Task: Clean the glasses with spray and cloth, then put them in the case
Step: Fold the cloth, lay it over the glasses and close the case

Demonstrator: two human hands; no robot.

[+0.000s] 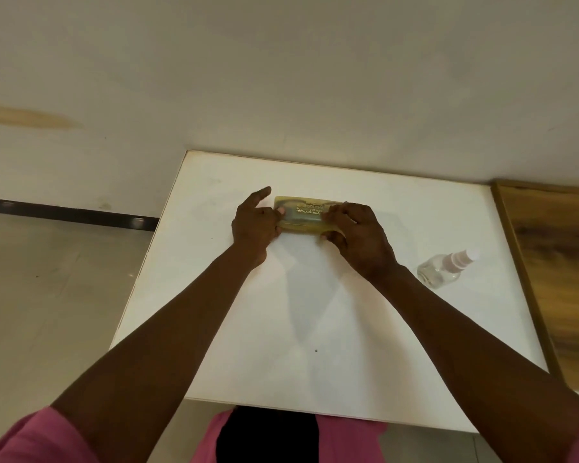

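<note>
A translucent yellow-green glasses case (303,213) with gold lettering lies closed on the white table (315,312), toward the far side. My left hand (254,222) grips its left end, with the index finger pointing up and away. My right hand (358,235) holds its right end, fingers curled over the lid and thumb at the front edge. A dark shape shows faintly through the lid; I cannot tell if it is the glasses. No cloth is in sight. A small clear spray bottle (445,267) with a pale pink top stands to the right of my right wrist.
A wooden board (555,279) borders the table on the right. A cream wall runs behind the table's far edge. To the left lie a tiled floor (47,295) and a dark skirting strip.
</note>
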